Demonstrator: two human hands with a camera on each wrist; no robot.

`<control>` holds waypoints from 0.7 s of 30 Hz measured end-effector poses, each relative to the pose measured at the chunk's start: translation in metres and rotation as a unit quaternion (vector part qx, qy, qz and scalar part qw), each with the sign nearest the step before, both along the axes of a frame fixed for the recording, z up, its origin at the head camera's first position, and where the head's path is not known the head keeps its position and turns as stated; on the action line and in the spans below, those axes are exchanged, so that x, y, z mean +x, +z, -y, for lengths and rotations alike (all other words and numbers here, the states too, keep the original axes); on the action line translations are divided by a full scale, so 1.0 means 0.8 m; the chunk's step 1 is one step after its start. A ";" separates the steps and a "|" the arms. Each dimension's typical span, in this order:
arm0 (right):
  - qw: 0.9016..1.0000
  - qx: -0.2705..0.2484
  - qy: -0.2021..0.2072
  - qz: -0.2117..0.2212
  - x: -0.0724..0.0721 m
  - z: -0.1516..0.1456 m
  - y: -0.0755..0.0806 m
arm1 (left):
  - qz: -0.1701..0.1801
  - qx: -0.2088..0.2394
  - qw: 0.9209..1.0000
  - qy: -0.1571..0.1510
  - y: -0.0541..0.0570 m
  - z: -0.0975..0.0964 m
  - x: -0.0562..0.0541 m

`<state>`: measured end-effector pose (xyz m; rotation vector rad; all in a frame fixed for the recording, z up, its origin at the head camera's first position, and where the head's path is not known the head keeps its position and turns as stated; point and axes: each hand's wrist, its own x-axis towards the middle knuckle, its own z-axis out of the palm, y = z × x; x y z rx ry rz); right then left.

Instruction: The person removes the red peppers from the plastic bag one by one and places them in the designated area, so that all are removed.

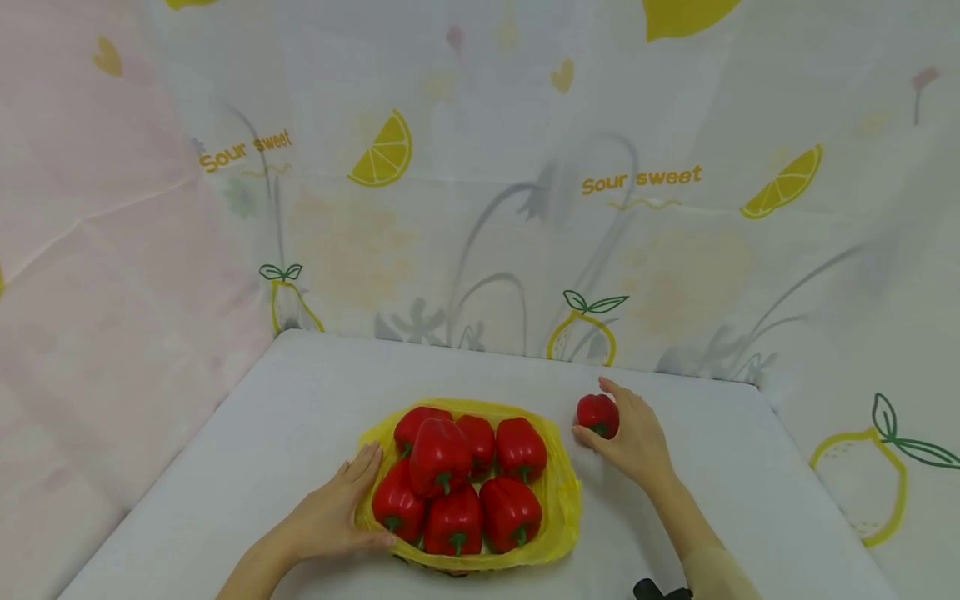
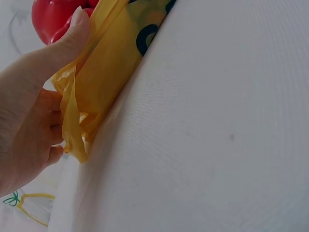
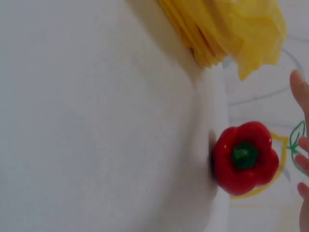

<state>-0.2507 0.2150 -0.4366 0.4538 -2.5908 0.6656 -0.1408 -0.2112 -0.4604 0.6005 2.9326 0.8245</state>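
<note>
- The person's left hand (image 1: 333,508) rests against the left side of a yellow bag (image 1: 567,517). Its long fingers lie close together along the outside, and its thumb is spread wide from them, by the front edge. In the left wrist view, the bag's thin edge hangs between that thumb and the fingers.
- The right hand (image 1: 636,437) is around one lone red pepper (image 1: 597,413). Its thumb is on the near side and its fingers reach along the far side, spread apart like a big letter C. The right wrist view shows a gap between the hand and the pepper, so it is not pinching it.
- The lone red pepper sits on the white table (image 1: 322,392), just to the right of the bag and apart from it. Its green stem (image 3: 245,154) points toward the person.
- Seven more red peppers (image 1: 441,458) are piled inside the bag, with one resting on top of the others.
- Dark marks show low on the bag's side.
- Behind the table hangs a pale cloth (image 1: 480,217) with lemons and the words "Sour sweet."
- A pale sleeve (image 1: 720,575) covers part of the right arm. Next to it is a black thing (image 1: 654,591), cut off, so nobody can tell what it is.
</note>
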 end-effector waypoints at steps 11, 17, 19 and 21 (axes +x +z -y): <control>0.986 -0.032 0.095 -0.137 0.027 0.032 0.028 | 0.002 0.008 1.000 -0.001 0.002 -0.001 0.002; 0.976 -0.045 0.141 -0.157 0.039 0.050 0.045 | 0.004 0.007 1.000 0.003 0.004 -0.002 0.002; 0.975 -0.048 0.152 -0.154 0.043 0.057 0.051 | 0.000 0.006 1.000 0.001 0.003 -0.002 0.002; 0.974 -0.050 0.164 -0.146 0.047 0.063 0.057 | -0.007 0.006 1.000 -0.003 0.003 -0.002 0.001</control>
